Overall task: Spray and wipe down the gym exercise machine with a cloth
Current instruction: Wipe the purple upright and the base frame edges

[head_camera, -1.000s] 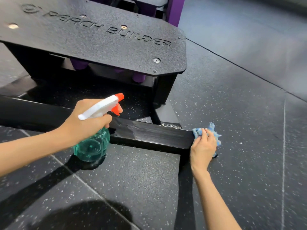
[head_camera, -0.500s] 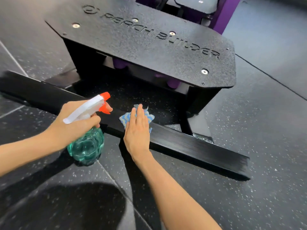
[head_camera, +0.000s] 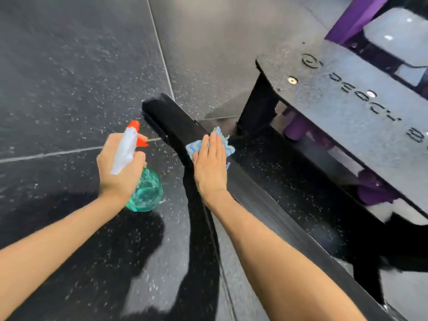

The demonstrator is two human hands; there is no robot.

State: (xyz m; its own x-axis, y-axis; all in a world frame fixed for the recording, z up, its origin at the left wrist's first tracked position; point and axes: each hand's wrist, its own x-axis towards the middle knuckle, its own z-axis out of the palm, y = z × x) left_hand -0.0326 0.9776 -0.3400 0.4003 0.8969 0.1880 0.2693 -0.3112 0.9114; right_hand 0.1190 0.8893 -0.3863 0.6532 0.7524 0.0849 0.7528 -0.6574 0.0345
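Note:
A long black base bar (head_camera: 169, 119) of the gym machine lies on the floor, running from upper middle to lower right. My right hand (head_camera: 210, 167) lies flat, fingers together, pressing a blue-and-white cloth (head_camera: 222, 141) onto the bar near its far end. My left hand (head_camera: 118, 167) grips a spray bottle (head_camera: 147, 191) with a teal body, a white head and an orange nozzle, held just left of the bar above the floor. The machine's black textured footplate (head_camera: 347, 107) with cut-out lettering stands at the right.
Purple frame parts (head_camera: 354, 17) and a grey pad (head_camera: 398, 31) rise at the top right. Purple rollers (head_camera: 294, 128) sit under the footplate. Dark speckled rubber floor tiles (head_camera: 69, 89) with pale seams spread to the left and behind.
My right hand has slid the cloth along the bar from its right end towards its left end. The view has swung left. My left hand keeps the bottle beside the bar.

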